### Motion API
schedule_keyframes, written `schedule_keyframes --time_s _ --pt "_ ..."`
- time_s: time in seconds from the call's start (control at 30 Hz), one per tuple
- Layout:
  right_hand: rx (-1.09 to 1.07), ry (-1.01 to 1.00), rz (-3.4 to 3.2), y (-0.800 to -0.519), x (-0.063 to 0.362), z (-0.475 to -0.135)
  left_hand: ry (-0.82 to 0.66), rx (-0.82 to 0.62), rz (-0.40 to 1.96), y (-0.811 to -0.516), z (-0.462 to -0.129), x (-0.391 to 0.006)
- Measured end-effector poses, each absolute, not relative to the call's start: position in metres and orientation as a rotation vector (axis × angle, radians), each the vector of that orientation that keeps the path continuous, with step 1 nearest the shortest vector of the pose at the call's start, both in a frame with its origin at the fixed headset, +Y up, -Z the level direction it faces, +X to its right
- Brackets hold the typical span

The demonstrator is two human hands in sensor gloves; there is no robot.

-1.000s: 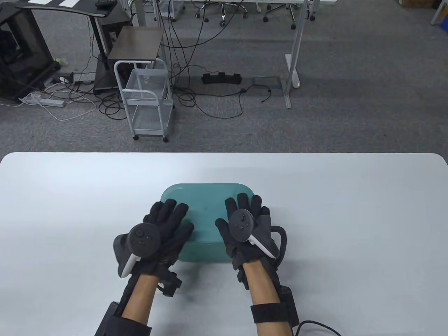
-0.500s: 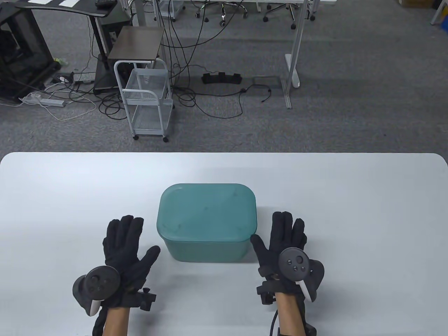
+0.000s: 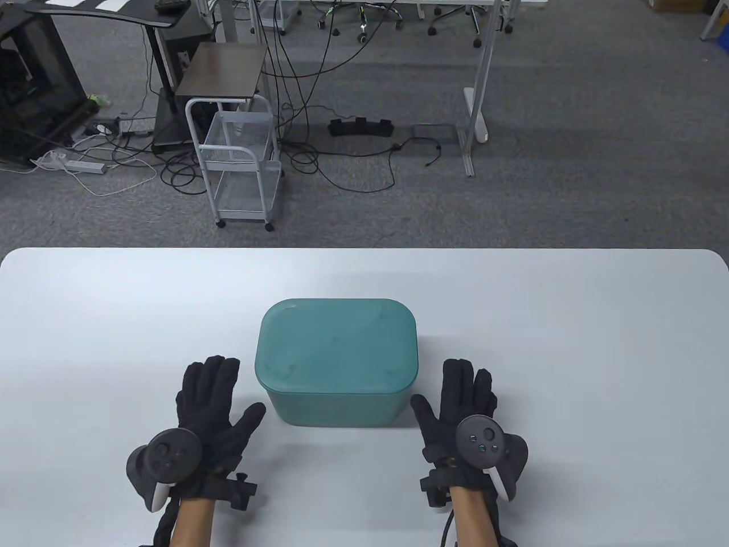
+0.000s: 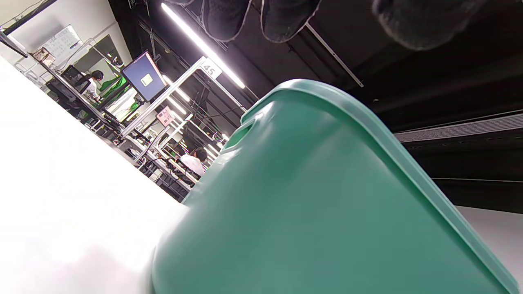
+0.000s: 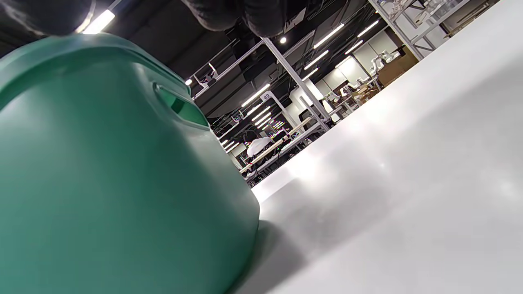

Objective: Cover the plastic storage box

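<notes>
A teal plastic storage box (image 3: 336, 407) stands in the middle of the white table (image 3: 569, 319) with its matching lid (image 3: 337, 345) lying flat on top. My left hand (image 3: 212, 405) rests flat on the table to the left of the box, fingers spread, holding nothing. My right hand (image 3: 458, 401) rests flat to the right of the box, fingers spread, holding nothing. The box's side wall fills the left wrist view (image 4: 310, 204) and the right wrist view (image 5: 106, 183), where a handle slot (image 5: 179, 107) shows.
A white wire cart (image 3: 239, 165) stands on the grey carpet beyond the table's far edge, with cables and desk legs behind it. Nothing but the box stands on the table.
Both hands lifted off the lid and drew back to the table on either side of the box. Since half a second ago they have barely shifted.
</notes>
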State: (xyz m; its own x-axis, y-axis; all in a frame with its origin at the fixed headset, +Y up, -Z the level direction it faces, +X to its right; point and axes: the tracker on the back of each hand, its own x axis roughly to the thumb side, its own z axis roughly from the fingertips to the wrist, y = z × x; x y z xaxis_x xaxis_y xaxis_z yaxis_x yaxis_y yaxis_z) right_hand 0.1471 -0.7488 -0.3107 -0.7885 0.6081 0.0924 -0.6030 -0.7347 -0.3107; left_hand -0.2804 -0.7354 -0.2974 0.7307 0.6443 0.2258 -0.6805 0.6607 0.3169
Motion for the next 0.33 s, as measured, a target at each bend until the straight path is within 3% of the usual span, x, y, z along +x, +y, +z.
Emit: schedule_keyframes --time_s 0.33 --pt "-0.004 -0.443 2.429 -0.7493 0.1467 -0.3116 -0.097 0.393 0.758 -0.7356 -0.2971 -0.2803"
